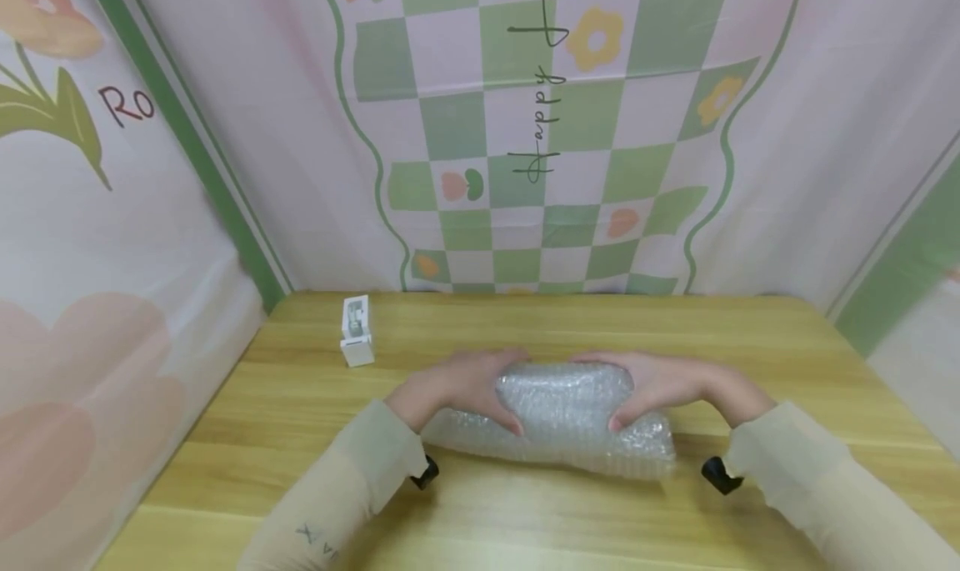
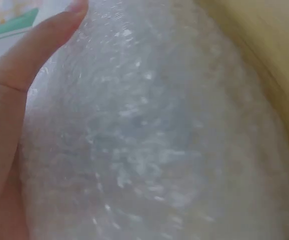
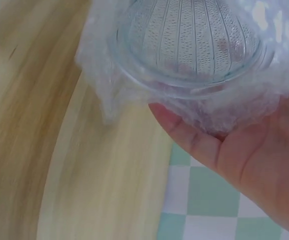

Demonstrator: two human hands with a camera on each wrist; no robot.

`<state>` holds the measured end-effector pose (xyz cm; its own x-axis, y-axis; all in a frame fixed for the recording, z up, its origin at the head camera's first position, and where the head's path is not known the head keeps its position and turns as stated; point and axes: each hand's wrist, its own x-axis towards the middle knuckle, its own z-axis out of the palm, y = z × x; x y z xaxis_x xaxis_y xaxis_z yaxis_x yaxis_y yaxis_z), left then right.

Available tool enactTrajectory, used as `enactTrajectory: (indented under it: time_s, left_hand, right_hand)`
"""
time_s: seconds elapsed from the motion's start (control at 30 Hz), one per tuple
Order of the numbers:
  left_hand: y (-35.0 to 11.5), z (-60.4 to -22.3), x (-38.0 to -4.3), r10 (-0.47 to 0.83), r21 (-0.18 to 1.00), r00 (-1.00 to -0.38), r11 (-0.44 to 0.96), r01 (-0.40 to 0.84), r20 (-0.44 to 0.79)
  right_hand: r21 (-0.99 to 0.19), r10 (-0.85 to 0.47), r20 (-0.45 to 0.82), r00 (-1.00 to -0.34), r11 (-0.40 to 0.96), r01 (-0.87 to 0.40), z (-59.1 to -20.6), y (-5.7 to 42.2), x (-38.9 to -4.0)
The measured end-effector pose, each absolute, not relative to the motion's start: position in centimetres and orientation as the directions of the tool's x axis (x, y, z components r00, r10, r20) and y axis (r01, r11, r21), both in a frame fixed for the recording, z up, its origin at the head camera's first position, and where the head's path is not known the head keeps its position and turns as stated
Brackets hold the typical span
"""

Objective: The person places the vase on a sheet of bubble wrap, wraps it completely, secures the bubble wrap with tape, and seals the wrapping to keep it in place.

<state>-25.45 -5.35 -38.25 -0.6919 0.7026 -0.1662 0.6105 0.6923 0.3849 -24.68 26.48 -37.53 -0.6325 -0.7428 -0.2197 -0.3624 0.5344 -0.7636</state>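
A bundle of clear bubble wrap (image 1: 562, 413) lies lengthwise across the wooden table in the head view. My left hand (image 1: 476, 383) grips its left part, the thumb on the near side and the other fingers mostly hidden behind it. On the right part my right hand (image 1: 652, 379) holds on the same way. Through the wrap's open end, the right wrist view shows a ribbed, textured clear glass vessel (image 3: 194, 45) with a round edge; its exact kind is unclear. Bubble wrap (image 2: 144, 125) fills most of the left wrist view, beside my left thumb.
A small white box (image 1: 357, 331) with a picture or window on its top stands at the table's back left. The wooden table (image 1: 525, 521) meets a checkered, flower-printed curtain (image 1: 517, 137) at its back edge. Another printed curtain hangs on the left.
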Motion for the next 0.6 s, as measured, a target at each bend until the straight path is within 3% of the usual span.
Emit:
enactTrajectory:
  time_s: [0.3,0.6]
  left_hand:
    - [-6.1,-38.3,-25.3,0.701,0.194,-0.713,0.704,0.683,-0.031]
    - [-6.2,-38.6,-25.2,0.719,0.173,-0.695,0.685,0.708,-0.005]
  right_hand:
    - [-0.767,-0.721,-0.230,-0.654,0.548,-0.334,-38.1,27.2,-24.9]
    - [-0.780,-0.728,-0.235,-0.644,0.536,-0.322,-38.6,27.3,-25.7]
